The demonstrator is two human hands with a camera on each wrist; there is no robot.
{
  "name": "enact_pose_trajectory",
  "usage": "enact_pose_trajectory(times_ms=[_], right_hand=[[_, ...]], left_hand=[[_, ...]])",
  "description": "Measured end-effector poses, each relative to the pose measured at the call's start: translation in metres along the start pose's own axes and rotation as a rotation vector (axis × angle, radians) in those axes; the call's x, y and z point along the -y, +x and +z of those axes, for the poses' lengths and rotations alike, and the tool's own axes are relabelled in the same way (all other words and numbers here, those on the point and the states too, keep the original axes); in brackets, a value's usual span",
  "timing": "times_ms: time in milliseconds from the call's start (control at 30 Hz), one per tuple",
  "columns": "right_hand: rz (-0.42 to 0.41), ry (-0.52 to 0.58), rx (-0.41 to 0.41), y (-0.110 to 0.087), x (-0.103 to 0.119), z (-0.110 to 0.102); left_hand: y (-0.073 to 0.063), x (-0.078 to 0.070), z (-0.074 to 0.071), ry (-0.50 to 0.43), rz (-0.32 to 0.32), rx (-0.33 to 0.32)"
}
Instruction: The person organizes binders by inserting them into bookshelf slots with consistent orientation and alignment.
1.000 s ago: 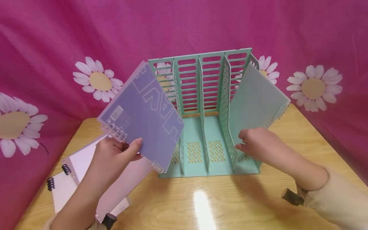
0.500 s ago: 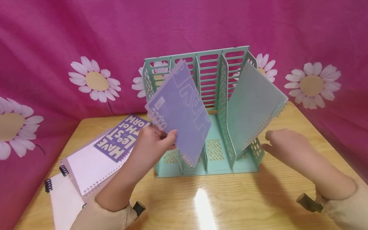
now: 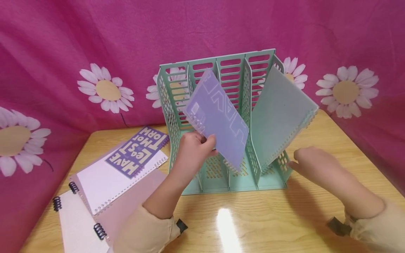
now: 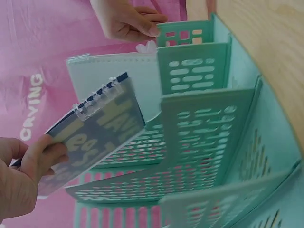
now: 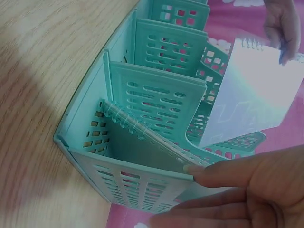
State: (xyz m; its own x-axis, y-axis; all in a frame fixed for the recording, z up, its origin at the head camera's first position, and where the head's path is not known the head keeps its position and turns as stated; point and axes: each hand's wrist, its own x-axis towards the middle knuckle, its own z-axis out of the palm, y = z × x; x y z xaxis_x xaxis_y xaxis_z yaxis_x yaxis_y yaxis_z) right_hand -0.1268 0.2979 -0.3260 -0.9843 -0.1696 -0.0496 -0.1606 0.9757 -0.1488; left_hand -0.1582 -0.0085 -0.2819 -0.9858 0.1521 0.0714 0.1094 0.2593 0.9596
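Observation:
My left hand pinches a small purple spiral notebook by its lower left edge. It is held tilted in front of the mint-green file rack's middle slots; block lettering shows through its cover in the left wrist view. A pale green spiral notebook leans in the far right slot, its coil facing out. My right hand is at the rack's right side wall. In the right wrist view, its thumb touches the wall's edge while the fingers extend along the outside.
On the left of the wooden table lies an overlapping pile: a purple notebook with bold lettering, a white spiral notebook, a pink one and a cream one with black coils. A pink daisy cloth hangs behind.
My left hand has carried the purple notebook rightward from above the pile to before the rack's middle slots. My right hand has moved off the pale green notebook to the rack's right wall.

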Motion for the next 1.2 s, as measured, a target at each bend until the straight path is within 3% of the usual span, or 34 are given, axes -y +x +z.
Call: enact_pose_trajectory(times_ms=[100,233,533,667,933,1000,1200], right_hand=[[-0.01,0.011,-0.009,0.0,0.0,0.003],[-0.015,0.025,-0.007,0.001,0.0,0.005],[-0.031,0.04,0.0,0.002,0.001,0.01],[-0.028,0.054,0.003,0.002,0.001,0.013],[-0.053,0.051,-0.034,0.001,-0.004,0.014],[-0.059,0.054,-0.044,0.0,-0.004,0.015],[-0.052,0.074,-0.025,0.0,-0.002,0.018]], left_hand=[[0.005,0.005,0.009,-0.024,0.002,-0.01],[0.009,0.009,0.019,0.023,0.048,-0.017],[0.009,0.012,0.039,0.238,0.236,-0.076],[0.012,0.015,0.048,0.407,0.314,-0.1],[0.018,0.021,0.073,0.863,0.453,-0.156],[0.018,0.023,0.078,0.968,0.458,-0.163],[0.018,0.031,0.095,1.168,0.384,-0.083]])
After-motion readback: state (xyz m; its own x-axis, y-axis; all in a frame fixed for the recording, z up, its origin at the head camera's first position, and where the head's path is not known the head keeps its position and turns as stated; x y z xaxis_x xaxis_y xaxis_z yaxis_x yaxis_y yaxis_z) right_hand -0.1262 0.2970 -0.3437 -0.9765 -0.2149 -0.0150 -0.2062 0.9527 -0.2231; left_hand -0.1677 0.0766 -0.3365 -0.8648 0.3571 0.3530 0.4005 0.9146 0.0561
